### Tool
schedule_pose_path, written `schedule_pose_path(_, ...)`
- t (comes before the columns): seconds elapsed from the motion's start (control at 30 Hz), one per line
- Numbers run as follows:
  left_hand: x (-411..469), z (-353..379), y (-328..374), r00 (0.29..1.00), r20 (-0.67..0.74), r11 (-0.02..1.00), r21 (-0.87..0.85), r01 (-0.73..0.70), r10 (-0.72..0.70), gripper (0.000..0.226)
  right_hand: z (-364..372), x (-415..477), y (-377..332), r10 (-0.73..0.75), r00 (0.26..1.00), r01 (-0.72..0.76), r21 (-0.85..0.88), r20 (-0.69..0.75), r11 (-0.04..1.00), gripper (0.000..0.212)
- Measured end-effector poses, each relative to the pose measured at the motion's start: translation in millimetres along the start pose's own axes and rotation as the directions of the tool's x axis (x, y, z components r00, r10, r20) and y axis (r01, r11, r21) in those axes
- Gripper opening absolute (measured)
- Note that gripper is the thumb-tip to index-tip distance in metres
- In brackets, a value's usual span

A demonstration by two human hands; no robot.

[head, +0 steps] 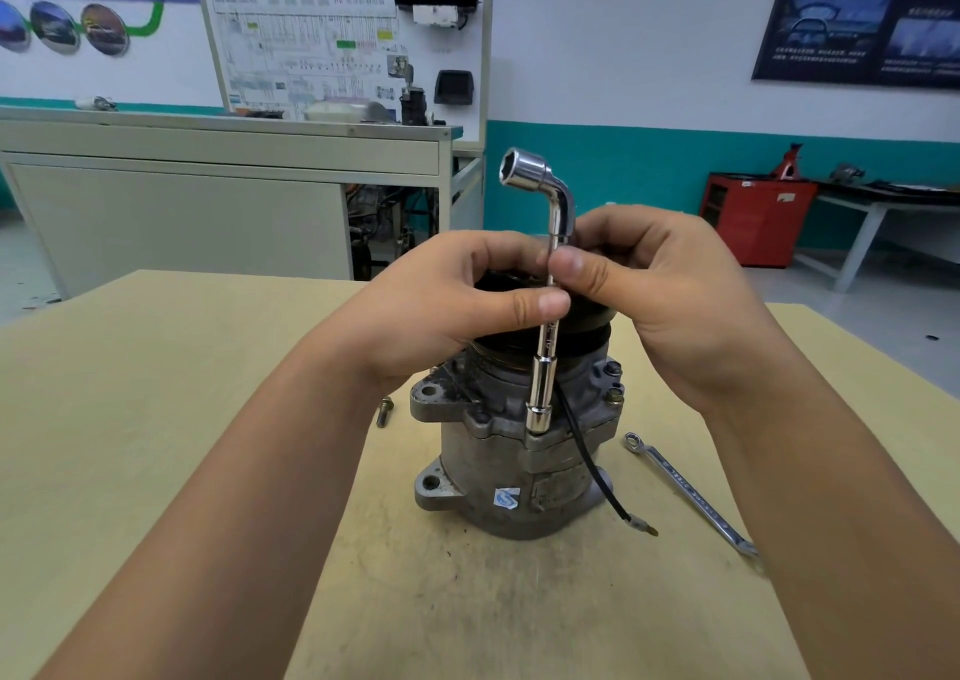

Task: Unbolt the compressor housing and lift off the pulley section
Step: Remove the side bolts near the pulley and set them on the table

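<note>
A grey metal compressor [506,476] stands upright on the wooden table [208,445], its black pulley section [582,336] on top, mostly hidden behind my hands. A chrome L-shaped socket wrench [545,367] stands vertical, its lower socket seated on a bolt on the housing's front flange, its bent end pointing up and left. My left hand [447,305] and my right hand [660,289] both pinch the wrench shaft between thumb and fingers. A loose bolt [384,411] lies on the table left of the housing. Other bolts [614,393] sit in the right flange.
A combination spanner [685,492] lies on the table right of the compressor. A black wire with a terminal [597,471] hangs down the housing's front. Behind the table stand a grey training bench [208,201] with a wiring board, and a red cabinet [753,216] at the right.
</note>
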State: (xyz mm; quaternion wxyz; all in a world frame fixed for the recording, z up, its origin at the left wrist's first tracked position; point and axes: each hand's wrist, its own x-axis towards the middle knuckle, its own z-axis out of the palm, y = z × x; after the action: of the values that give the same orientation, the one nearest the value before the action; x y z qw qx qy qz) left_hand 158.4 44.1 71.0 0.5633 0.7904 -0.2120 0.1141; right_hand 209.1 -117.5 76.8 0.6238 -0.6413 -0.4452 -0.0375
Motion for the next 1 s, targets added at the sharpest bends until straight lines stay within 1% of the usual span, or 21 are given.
schedule_pose_path(0.17,-0.9,-2.1,1.1,1.0,0.018,1.0,0.02,-0.024,0.024,0.018,0.5,-0.2,-2.3,-0.01,1.0,0.01,-0.032,0.002,0.999,0.014)
schedule_pose_path(0.27,-1.0,-2.9,0.0,0.999,0.029,0.999,0.028,-0.032,0.031,0.019,0.8,-0.3,-2.7,0.0,1.0,0.0,-0.02,0.012,1.0,0.014)
schedule_pose_path(0.4,-1.3,-2.9,-0.2,0.999,0.033,0.999,0.043,-0.03,0.029,0.016,-1.1,-0.4,-1.7,0.008,0.999,-0.008,0.014,0.035,1.0,0.005)
schedule_pose_path(0.53,-1.1,-2.0,-0.3,1.0,0.009,0.997,0.073,0.008,-0.009,0.014,-1.0,-0.4,-0.8,0.02,0.999,-0.021,0.031,0.038,0.999,0.01)
schedule_pose_path(0.6,-1.0,-2.1,-0.1,1.0,-0.01,0.996,0.083,0.026,-0.025,0.021,-0.5,-0.2,-1.1,0.035,0.999,-0.035,0.018,0.039,0.999,0.009)
schedule_pose_path(0.67,-1.4,-1.8,0.6,0.999,-0.032,0.994,0.099,0.035,-0.032,0.033,-0.7,0.1,-1.0,0.043,0.999,-0.043,-0.002,0.033,0.999,0.007)
schedule_pose_path(0.73,-1.6,-0.4,1.2,0.998,-0.055,0.992,0.116,0.045,-0.039,0.042,-0.7,0.2,-0.5,0.058,0.998,-0.058,0.001,0.016,0.998,0.013)
schedule_pose_path(0.77,-1.6,0.4,1.5,0.997,-0.065,0.991,0.122,0.05,-0.042,0.045,-0.3,0.2,-0.4,0.061,0.998,-0.061,0.006,0.012,0.998,0.012)
schedule_pose_path(0.9,-1.1,2.5,2.4,0.994,-0.092,0.99,0.124,0.069,-0.058,0.04,2.8,0.0,-0.2,0.058,0.998,-0.058,0.023,-0.005,0.998,0.004)
schedule_pose_path(1.0,-0.9,2.9,2.0,0.994,-0.099,0.991,0.112,0.067,-0.056,0.042,3.3,0.7,0.2,0.055,0.998,-0.055,0.024,-0.032,0.998,0.002)
